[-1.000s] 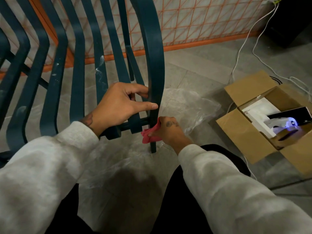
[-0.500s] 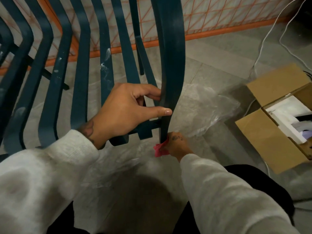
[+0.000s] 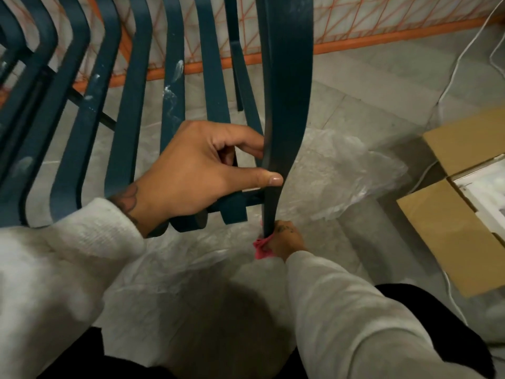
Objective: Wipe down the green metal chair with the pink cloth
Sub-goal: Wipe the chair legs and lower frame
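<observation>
The green metal chair fills the upper left, its curved slats running down to a crossbar. Its right frame bar comes down through the middle of the view. My left hand grips that bar, fingers behind it and thumb on the front. Lower down, my right hand holds the pink cloth wrapped round the bottom of the same bar, near the floor. Most of the cloth is hidden inside my fist.
Clear plastic sheeting lies crumpled on the grey tiled floor under the chair. An open cardboard box with white packing sits at the right. White cables trail along the floor. An orange mesh fence runs behind.
My right hand has slid the pink cloth down the frame bar toward the floor. My head has moved closer, so the chair looks bigger and the box has shifted right.
</observation>
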A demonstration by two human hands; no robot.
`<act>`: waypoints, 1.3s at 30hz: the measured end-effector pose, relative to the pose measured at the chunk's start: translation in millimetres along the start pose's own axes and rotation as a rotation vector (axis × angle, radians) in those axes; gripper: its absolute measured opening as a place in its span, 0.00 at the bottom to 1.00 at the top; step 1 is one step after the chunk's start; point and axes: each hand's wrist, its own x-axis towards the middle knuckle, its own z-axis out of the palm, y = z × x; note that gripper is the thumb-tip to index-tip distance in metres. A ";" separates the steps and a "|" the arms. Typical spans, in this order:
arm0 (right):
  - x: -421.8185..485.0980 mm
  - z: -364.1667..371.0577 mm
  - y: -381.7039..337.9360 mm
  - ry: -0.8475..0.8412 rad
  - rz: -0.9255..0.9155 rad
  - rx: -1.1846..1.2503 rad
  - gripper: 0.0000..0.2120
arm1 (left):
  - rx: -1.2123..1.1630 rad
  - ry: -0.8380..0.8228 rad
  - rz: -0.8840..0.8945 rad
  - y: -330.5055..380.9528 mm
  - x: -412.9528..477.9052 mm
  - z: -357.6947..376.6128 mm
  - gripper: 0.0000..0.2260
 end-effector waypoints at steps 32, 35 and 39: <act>-158.4 -99.8 -95.4 0.306 -0.742 -0.106 0.19 | -0.082 -0.002 -0.089 1.9 -5.7 3.2 0.13; -149.3 -104.5 -93.6 0.224 -0.728 -0.042 0.17 | -0.098 0.007 -0.063 1.5 -4.7 1.3 0.15; -146.8 -108.5 -97.3 0.210 -0.726 -0.107 0.16 | -0.053 0.025 -0.041 0.1 -5.1 0.3 0.15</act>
